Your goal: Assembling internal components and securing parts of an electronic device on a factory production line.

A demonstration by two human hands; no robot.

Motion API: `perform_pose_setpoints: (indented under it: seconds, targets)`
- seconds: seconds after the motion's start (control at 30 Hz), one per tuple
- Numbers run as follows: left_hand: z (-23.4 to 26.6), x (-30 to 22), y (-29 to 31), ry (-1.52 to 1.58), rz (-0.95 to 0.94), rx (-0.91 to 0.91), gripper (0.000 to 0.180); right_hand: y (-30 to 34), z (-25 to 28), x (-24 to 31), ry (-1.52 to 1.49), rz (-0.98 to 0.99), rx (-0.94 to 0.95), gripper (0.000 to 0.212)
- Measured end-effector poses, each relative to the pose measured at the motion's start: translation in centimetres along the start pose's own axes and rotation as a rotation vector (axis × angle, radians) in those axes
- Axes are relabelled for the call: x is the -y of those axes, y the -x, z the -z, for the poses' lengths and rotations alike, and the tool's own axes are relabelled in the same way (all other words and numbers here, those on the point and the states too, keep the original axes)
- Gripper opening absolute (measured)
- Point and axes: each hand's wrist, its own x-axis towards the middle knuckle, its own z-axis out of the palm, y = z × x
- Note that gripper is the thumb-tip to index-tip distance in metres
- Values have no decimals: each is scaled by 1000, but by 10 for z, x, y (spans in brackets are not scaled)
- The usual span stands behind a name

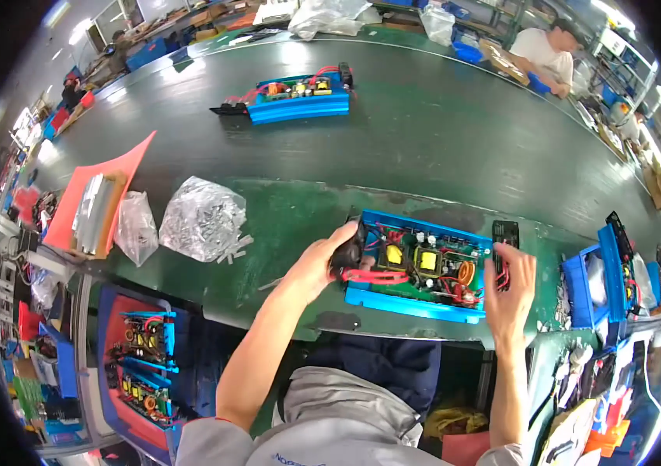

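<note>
A blue metal housing (416, 312) lies in front of me on the green bench, its top uncovered. Inside it is a circuit board with yellow transformers (427, 261), a copper coil (465, 272) and red wires. At its left end, my left hand (316, 268) is closed round a black end piece (348, 252), beside a loop of thick red wires (377, 276). My right hand (514, 286) is at the other end, thumb by the housing edge and fingers bent round a black end panel (506, 231). Its grip is partly hidden.
A similar open blue unit (299, 109) sits on the dark conveyor belt (423, 124) beyond. Left stand bags of small parts (202, 217) and an orange-red sheet (81, 190). A bin (109, 380) holds more units; a blue tray (579, 283) is right. Another person (544, 54) sits across.
</note>
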Motion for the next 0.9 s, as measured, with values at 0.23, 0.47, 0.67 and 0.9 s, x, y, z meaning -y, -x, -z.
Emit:
perform_pose_setpoints:
  seconds: [0.23, 0.47, 0.67, 0.9]
  targets:
    - [-22, -3, 36, -504, -420, 132, 69, -20, -15, 24, -170, 166, 216, 40]
    - [-19, -17, 61, -914, -578, 272, 72, -72, -84, 41, -430, 561, 675, 85]
    - [-4, -9, 49, -993, -829, 356, 79, -89, -113, 33, -752, 501, 914, 15]
    - [-2, -12, 54, -1090, -929, 411, 79, -96, -87, 31, -453, 524, 754, 63]
